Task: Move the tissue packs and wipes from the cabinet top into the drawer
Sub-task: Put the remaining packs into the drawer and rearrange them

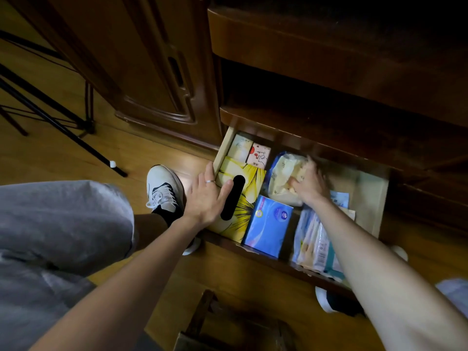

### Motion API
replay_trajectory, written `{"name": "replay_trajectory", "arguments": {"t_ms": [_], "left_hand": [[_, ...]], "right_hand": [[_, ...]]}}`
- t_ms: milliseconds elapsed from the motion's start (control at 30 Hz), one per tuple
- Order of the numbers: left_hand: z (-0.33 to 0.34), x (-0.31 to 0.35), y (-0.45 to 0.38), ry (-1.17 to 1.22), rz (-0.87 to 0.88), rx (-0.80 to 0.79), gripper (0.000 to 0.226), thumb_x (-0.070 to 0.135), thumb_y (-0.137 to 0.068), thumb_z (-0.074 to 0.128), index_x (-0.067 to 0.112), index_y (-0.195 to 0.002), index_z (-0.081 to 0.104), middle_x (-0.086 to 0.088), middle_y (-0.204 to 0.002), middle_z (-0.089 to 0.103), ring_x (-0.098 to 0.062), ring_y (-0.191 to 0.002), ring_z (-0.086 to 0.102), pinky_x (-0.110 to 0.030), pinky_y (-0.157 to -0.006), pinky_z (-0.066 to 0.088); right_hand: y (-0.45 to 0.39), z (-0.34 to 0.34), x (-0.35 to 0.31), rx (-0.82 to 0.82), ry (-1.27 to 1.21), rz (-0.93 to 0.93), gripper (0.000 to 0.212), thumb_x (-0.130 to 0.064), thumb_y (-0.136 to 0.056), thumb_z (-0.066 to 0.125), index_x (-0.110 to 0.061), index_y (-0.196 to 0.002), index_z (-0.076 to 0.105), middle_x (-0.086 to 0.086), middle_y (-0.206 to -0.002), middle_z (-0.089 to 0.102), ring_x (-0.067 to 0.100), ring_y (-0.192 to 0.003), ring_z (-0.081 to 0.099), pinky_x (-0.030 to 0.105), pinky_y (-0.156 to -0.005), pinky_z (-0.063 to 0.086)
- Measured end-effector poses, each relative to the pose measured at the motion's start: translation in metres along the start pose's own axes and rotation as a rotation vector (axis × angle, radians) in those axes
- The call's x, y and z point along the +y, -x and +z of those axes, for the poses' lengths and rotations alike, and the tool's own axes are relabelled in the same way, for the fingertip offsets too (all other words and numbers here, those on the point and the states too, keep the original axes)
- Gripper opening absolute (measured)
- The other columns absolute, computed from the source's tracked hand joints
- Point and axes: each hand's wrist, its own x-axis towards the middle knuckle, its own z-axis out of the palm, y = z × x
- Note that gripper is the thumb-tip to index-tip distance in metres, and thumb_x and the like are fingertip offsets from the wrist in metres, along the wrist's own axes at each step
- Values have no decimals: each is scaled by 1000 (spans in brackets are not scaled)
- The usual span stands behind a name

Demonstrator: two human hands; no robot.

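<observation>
The open wooden drawer (372,188) sits low in the cabinet and holds several packs. A yellow tissue box (249,188) with a black slot lies at its left, with two small tissue packs (249,152) behind it. A blue tissue pack (269,225) lies in the front middle. My left hand (206,196) rests flat on the drawer's left wall and the yellow box's edge, fingers straight. My right hand (310,184) presses down on a pale yellow soft pack (285,173) in the drawer's middle; its fingers are blurred. A striped wipes pack (315,241) lies under my right forearm.
A dark shelf (329,115) overhangs the back of the drawer. My shoe (164,188) stands on the wooden floor just left of the drawer. A black stand's legs (63,127) spread at the far left. A wooden stool (228,325) is below, near me.
</observation>
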Motion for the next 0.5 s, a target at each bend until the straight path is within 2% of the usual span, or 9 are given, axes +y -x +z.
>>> {"name": "replay_trajectory", "arguments": {"t_ms": [67,133,233,333,400,500], "left_hand": [[1,1,1,-16,4,11,78,60,-102,38,15,-161,13,-13,-153,41,-30,-143,30,-50,-117,28],[1,3,1,-38,8,24,78,59,-102,39,13,-161,14,-13,-153,41,-30,-142,32,-50,-117,29],[2,5,2,-52,13,33,79,59,-102,39,12,-160,14,-13,-152,41,-30,-141,33,-51,-117,30],[2,4,1,-54,15,31,79,60,-102,38,12,-160,14,-12,-153,41,-30,-142,33,-51,-117,30],[1,4,2,-51,20,28,79,60,-102,37,12,-160,14,-12,-154,40,-30,-142,33,-52,-117,30],[1,3,2,-46,28,21,79,60,-102,37,13,-160,14,-12,-154,40,-30,-141,33,-51,-117,31]], "right_hand": [[-11,3,-14,-2,-77,38,84,-24,-87,75,-22,-156,27,15,-153,43,36,-140,40,44,-107,39],[-16,9,-26,7,-139,64,78,-18,-87,74,-18,-153,33,15,-152,45,35,-142,36,42,-113,34],[-12,19,-38,68,-202,80,69,-16,-89,69,-18,-150,37,14,-150,48,34,-141,39,40,-112,35],[0,31,-38,95,-394,182,58,-16,-100,52,-21,-154,30,13,-150,47,35,-133,50,35,-101,43],[6,37,-35,85,-577,262,58,-11,-104,40,-25,-158,22,11,-156,41,32,-137,48,31,-95,40],[7,37,-43,175,-737,374,63,-2,-104,33,-28,-159,18,12,-159,36,33,-140,44,38,-103,43]]}}
